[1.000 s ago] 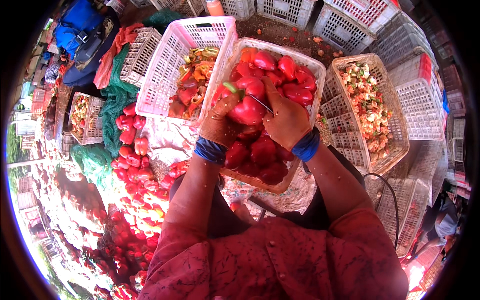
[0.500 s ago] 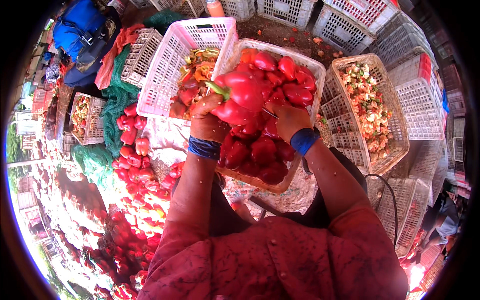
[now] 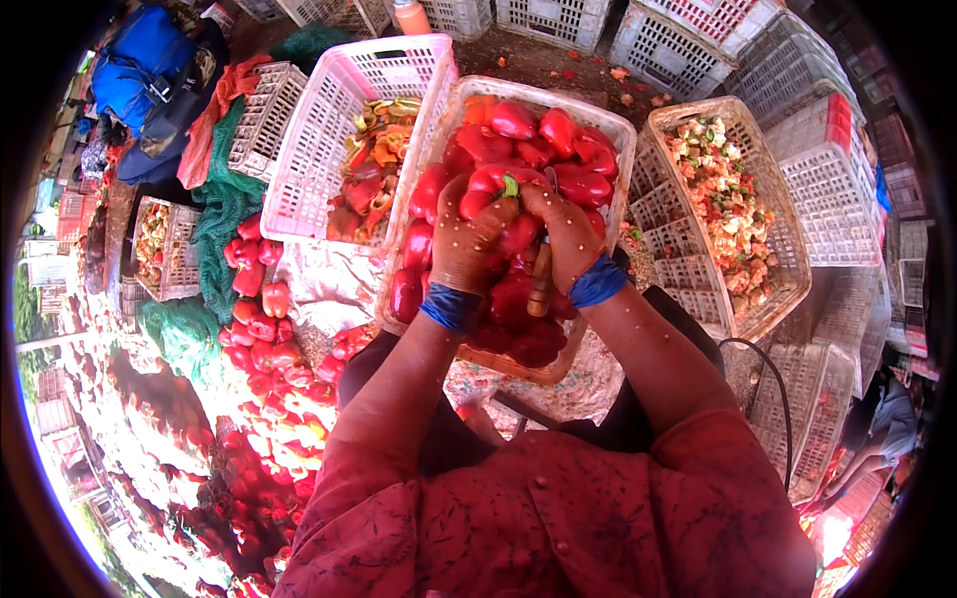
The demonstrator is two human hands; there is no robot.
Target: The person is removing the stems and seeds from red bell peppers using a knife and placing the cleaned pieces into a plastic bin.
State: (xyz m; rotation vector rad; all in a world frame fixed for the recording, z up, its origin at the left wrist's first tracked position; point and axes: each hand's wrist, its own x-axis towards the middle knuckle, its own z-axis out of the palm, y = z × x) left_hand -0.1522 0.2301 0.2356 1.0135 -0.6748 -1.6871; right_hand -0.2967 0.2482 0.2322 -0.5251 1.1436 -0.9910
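Note:
Over a crate (image 3: 623, 179) of red bell peppers, both my hands are closed around one red bell pepper (image 3: 485, 182), its green stem facing up. My left hand (image 3: 471, 239) wraps its left side, thumb near the stem. My right hand (image 3: 566, 231) presses on the other side and also grips a small knife (image 3: 539, 284); its wooden handle sticks out below the palm, and the blade is mostly hidden. Pale seeds cling to both hands. More whole peppers (image 3: 513, 299) lie in the crate beneath.
Left of the crate, a pinkish-white crate (image 3: 299, 184) holds pepper pieces. A crate (image 3: 793, 289) of pale cores and scraps stands on the right. Whole red peppers (image 3: 274, 349) are heaped at the left beside green netting (image 3: 214, 229). Stacked crates (image 3: 812, 174) line the right side.
The pepper has come down and turned so its stem faces up, away from its sideways tilt. My hands have drawn closer together around it, and the knife handle now shows.

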